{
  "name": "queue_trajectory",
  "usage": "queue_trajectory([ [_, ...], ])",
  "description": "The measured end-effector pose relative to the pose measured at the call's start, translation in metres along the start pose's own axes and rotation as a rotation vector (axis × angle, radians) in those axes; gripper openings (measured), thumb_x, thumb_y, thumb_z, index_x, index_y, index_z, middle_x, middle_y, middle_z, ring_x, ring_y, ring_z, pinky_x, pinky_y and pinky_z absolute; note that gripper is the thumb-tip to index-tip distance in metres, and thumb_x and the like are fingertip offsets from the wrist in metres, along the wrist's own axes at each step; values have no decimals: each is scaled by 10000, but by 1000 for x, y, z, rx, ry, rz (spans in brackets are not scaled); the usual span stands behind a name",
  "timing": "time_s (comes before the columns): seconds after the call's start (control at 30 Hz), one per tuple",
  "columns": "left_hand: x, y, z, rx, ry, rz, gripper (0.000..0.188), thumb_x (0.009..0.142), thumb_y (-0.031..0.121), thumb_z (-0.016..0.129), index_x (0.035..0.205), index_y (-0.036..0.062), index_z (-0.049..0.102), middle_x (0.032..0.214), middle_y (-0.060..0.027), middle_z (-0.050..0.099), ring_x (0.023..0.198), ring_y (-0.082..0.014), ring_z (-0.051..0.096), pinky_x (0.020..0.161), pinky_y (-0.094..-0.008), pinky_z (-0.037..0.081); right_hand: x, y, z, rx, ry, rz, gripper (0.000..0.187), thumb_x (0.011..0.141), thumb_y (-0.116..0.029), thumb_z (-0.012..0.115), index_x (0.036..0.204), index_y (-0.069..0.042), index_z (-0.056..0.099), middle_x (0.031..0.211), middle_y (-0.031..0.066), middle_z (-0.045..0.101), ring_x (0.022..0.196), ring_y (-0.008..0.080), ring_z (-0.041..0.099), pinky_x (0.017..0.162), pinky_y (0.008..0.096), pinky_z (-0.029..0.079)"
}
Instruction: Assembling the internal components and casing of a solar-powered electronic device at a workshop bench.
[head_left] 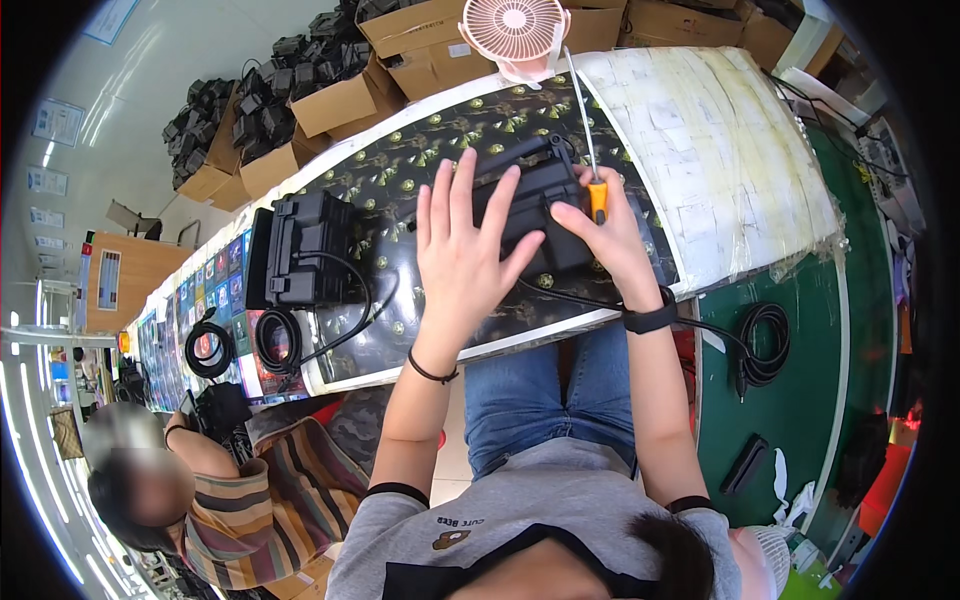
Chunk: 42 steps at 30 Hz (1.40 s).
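A black plastic case-like device (560,240) lies on the table in front of me, with a long black bar (520,152) along its far side. My left hand (465,245) rests over its left part, fingers spread and stretched out. At the device's right end, my right hand (615,235) curls with a screwdriver (598,198) tucked in it. The orange-yellow handle sits between thumb and fingers, and the long metal shaft points away from me. My right thumb lies against the device. Its cable (690,322) runs off to the right under my wrist.
Another black device (305,250) stands to the left, beside coiled cables (278,340). A pink fan (514,35) is at the far edge. On the green surface at right lies a coiled cable (764,345). Cartons (345,108) of black devices stand behind. A co-worker (250,500) sits at lower left.
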<state>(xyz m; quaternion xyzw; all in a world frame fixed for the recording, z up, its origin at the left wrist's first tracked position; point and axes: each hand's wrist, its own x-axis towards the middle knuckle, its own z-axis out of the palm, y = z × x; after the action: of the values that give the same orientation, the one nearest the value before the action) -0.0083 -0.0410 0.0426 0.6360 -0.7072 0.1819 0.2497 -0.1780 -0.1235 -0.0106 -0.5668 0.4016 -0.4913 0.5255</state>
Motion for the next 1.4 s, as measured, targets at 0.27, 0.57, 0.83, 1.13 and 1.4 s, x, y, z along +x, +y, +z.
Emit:
queue_trajectory([
  [0.27,19,-30,19,3,-134,97,621,853,527,618,1374,200,531,1493,-169,369,1375,-364,347,1088,-600,252,37,-5,11,-93,-16,129,589,696,-449,863,986,-70,518,858,22,548,728,98,517,651,232,454],
  [0.57,16,-30,22,-11,-180,106,644,865,543,592,1418,228,488,1532,-167,327,1413,-350,306,1106,-612,192,43,-17,8,-53,-162,186,482,794,-394,806,1028,-97,506,920,0,521,829,73,541,708,198,471],
  [0.83,11,-23,23,-3,-141,45,592,849,488,632,1368,225,527,1518,-169,345,1405,-350,322,1095,-621,211,48,-17,6,-123,-214,188,672,731,-495,825,1108,-36,512,991,78,571,882,126,594,744,214,495],
  [1.13,13,-19,25,34,-140,-42,545,859,455,636,1351,237,545,1511,-156,367,1397,-335,352,1106,-603,234,46,-5,3,-372,-173,38,692,738,-557,788,1133,-44,542,1003,118,624,900,197,605,828,281,466],
  [1.4,11,-15,28,24,-134,-93,619,723,330,653,1321,197,566,1514,-174,348,1408,-377,325,1112,-625,198,-42,-22,-29,-528,100,-384,424,875,-140,649,1267,-42,521,983,156,625,837,354,636,762,417,513],
])
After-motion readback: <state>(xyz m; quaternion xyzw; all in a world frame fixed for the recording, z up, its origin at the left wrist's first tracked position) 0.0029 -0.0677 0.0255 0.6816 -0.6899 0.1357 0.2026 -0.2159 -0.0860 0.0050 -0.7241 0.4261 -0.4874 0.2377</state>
